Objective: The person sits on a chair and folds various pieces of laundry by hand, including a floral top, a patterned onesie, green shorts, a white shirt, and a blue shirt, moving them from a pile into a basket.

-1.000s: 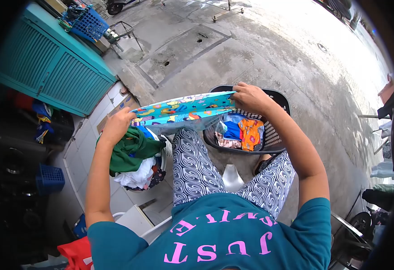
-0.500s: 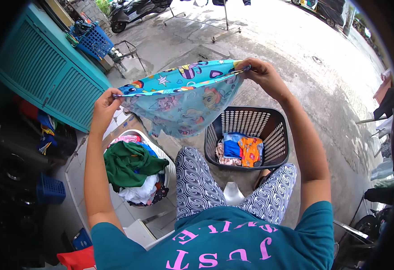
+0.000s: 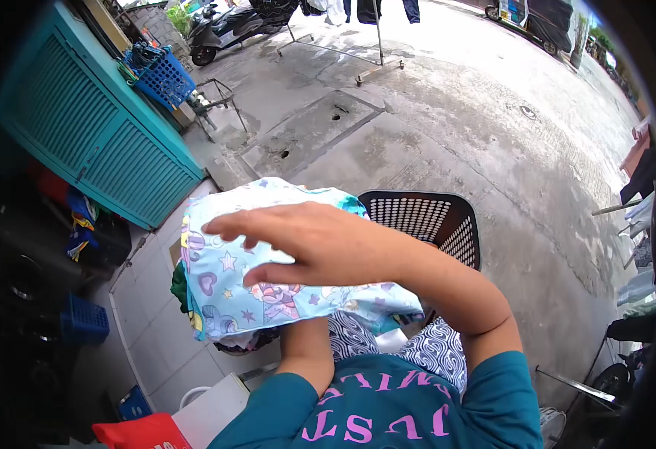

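Observation:
A light blue printed cloth with stars, hearts and cartoon figures lies spread out in front of me, its pale side up. Above its middle is my right hand, palm down, with the thumb apart from the fingers and nothing gripped. The cloth covers my left hand; only the left forearm shows, reaching under the lower edge. Behind the cloth on the right stands a black perforated basket. A bit of green cloth shows past the left edge.
A teal louvered cabinet with a blue basket beside it stands at the left. A wheeled drying rack and a scooter are further off. A red bag lies at the lower left.
The printed cloth has come down and closer to me, over the laundry on the left. My right hand has let go of its corner and crossed left; my left hand has gone beneath it.

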Action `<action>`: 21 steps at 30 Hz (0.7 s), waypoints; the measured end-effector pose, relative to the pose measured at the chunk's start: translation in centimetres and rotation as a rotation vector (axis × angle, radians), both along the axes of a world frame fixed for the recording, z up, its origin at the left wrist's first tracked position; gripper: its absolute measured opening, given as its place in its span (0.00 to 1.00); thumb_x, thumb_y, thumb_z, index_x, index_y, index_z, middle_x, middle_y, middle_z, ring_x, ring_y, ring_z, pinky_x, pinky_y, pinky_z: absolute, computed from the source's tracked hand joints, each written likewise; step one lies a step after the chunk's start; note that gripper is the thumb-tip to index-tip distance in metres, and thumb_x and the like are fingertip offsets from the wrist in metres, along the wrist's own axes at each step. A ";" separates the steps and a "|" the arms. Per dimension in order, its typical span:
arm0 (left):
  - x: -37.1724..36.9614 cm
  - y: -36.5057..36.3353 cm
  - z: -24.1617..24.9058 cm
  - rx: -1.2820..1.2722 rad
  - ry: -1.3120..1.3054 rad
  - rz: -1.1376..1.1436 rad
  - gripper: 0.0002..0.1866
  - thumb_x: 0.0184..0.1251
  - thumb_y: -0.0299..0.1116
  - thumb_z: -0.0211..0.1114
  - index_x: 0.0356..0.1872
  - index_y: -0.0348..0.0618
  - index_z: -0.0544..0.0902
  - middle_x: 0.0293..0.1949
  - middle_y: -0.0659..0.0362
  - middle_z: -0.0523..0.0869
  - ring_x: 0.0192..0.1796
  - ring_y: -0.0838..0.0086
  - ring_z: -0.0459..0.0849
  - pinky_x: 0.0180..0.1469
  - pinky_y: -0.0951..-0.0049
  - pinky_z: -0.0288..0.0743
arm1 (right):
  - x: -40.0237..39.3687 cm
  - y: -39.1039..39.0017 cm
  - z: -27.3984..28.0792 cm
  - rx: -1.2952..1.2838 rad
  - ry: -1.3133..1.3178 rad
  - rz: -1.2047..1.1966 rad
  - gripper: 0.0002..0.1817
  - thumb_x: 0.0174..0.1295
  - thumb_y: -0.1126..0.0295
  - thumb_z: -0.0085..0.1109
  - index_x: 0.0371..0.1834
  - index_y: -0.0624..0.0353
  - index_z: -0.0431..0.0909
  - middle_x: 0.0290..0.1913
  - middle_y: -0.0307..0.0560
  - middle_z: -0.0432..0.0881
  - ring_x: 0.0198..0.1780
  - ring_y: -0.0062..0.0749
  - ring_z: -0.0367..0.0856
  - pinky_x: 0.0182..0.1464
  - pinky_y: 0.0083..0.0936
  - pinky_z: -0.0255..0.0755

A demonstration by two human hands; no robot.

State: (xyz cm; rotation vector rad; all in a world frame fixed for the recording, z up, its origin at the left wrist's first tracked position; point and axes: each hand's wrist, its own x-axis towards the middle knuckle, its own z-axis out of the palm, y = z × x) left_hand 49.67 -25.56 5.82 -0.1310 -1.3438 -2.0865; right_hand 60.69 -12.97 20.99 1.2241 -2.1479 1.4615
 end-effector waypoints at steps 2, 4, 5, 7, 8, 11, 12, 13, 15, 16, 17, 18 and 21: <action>1.1 0.6 -1.1 0.011 -0.056 -0.128 0.16 0.63 0.33 0.52 0.50 0.37 0.72 0.39 0.54 0.77 0.40 0.72 0.76 0.44 0.75 0.68 | -2.9 2.3 -1.5 0.042 0.007 -0.252 0.25 0.57 0.62 0.57 0.57 0.57 0.64 0.48 0.49 0.77 0.47 0.37 0.78 0.47 0.31 0.73; 1.7 1.8 -2.0 0.033 -0.109 -0.272 0.17 0.63 0.35 0.51 0.51 0.38 0.71 0.41 0.54 0.76 0.42 0.71 0.75 0.45 0.73 0.67 | -6.2 7.0 -5.3 -0.066 -0.212 -0.461 0.24 0.60 0.59 0.54 0.56 0.60 0.66 0.49 0.52 0.76 0.50 0.35 0.76 0.50 0.29 0.71; 1.8 2.4 -2.2 0.040 -0.130 -0.351 0.18 0.63 0.35 0.51 0.52 0.38 0.71 0.42 0.53 0.76 0.43 0.70 0.75 0.46 0.73 0.67 | -7.3 9.2 -7.7 -0.072 -0.287 -0.530 0.25 0.63 0.56 0.50 0.56 0.63 0.66 0.52 0.55 0.74 0.54 0.37 0.73 0.54 0.30 0.68; 2.1 3.3 -2.9 0.044 -0.180 -0.519 0.19 0.63 0.36 0.50 0.53 0.38 0.70 0.44 0.53 0.75 0.45 0.69 0.74 0.48 0.71 0.66 | -8.2 11.4 -10.9 -0.099 -0.494 -0.582 0.28 0.62 0.53 0.50 0.58 0.63 0.65 0.54 0.54 0.72 0.57 0.37 0.70 0.58 0.29 0.62; 2.0 3.4 -3.3 0.043 -0.211 -0.624 0.20 0.63 0.37 0.50 0.53 0.38 0.70 0.45 0.53 0.75 0.45 0.68 0.74 0.49 0.70 0.66 | -7.5 12.6 -12.3 -0.223 -0.575 -0.563 0.29 0.60 0.50 0.51 0.56 0.63 0.67 0.51 0.53 0.74 0.56 0.37 0.71 0.58 0.28 0.61; 0.8 6.9 -3.9 0.041 -0.330 -0.836 0.21 0.63 0.39 0.49 0.54 0.38 0.69 0.47 0.52 0.74 0.48 0.67 0.73 0.51 0.68 0.65 | -7.5 15.1 -14.4 -0.340 -0.897 -0.317 0.29 0.54 0.49 0.57 0.50 0.64 0.73 0.47 0.47 0.77 0.52 0.30 0.72 0.57 0.25 0.61; 1.6 5.6 -4.9 0.038 -0.372 -0.900 0.22 0.63 0.39 0.49 0.55 0.38 0.69 0.48 0.52 0.74 0.49 0.66 0.73 0.52 0.67 0.64 | -7.0 15.2 -14.1 -0.416 -0.969 -0.247 0.27 0.54 0.53 0.59 0.49 0.64 0.73 0.45 0.45 0.78 0.50 0.28 0.73 0.56 0.24 0.63; 2.3 4.3 -5.8 0.035 -0.412 -0.963 0.22 0.63 0.40 0.48 0.55 0.38 0.69 0.49 0.51 0.73 0.50 0.66 0.72 0.53 0.67 0.64 | -6.3 15.2 -13.2 -0.490 -1.037 -0.174 0.25 0.53 0.56 0.60 0.48 0.64 0.74 0.43 0.44 0.78 0.48 0.26 0.74 0.55 0.24 0.65; 2.4 3.0 -6.8 0.033 -0.489 -1.095 0.23 0.63 0.41 0.48 0.56 0.38 0.68 0.51 0.51 0.73 0.52 0.65 0.72 0.54 0.65 0.63 | -5.1 15.5 -11.5 -0.559 -1.038 -0.147 0.19 0.53 0.64 0.62 0.44 0.65 0.75 0.39 0.43 0.79 0.42 0.25 0.78 0.47 0.23 0.72; 3.1 2.3 -7.6 0.033 -0.531 -1.164 0.24 0.63 0.42 0.47 0.57 0.38 0.68 0.52 0.51 0.72 0.52 0.64 0.72 0.55 0.64 0.63 | -4.7 16.0 -11.0 -0.588 -1.049 -0.160 0.15 0.54 0.65 0.61 0.41 0.63 0.75 0.36 0.42 0.79 0.38 0.23 0.79 0.43 0.22 0.74; 3.8 0.3 -8.5 0.032 -0.572 -1.235 0.25 0.63 0.43 0.47 0.57 0.38 0.68 0.53 0.50 0.72 0.53 0.64 0.71 0.56 0.64 0.62 | -4.5 16.7 -10.8 -0.618 -1.060 -0.175 0.11 0.55 0.67 0.60 0.37 0.61 0.74 0.34 0.40 0.79 0.34 0.21 0.79 0.38 0.21 0.76; 4.2 -1.2 -9.2 0.032 -0.612 -1.309 0.25 0.63 0.43 0.47 0.57 0.38 0.67 0.54 0.50 0.72 0.54 0.63 0.71 0.57 0.63 0.62 | -4.6 17.8 -11.3 -0.695 -1.037 -0.180 0.10 0.53 0.68 0.62 0.33 0.61 0.74 0.31 0.41 0.79 0.30 0.22 0.80 0.32 0.23 0.78; 2.4 4.1 -9.4 0.035 -0.725 -1.528 0.27 0.63 0.45 0.46 0.59 0.38 0.67 0.56 0.49 0.71 0.57 0.61 0.70 0.59 0.61 0.61 | -3.5 21.0 -11.7 -0.775 -0.982 -0.416 0.07 0.52 0.71 0.62 0.29 0.56 0.71 0.28 0.38 0.76 0.28 0.20 0.77 0.30 0.19 0.75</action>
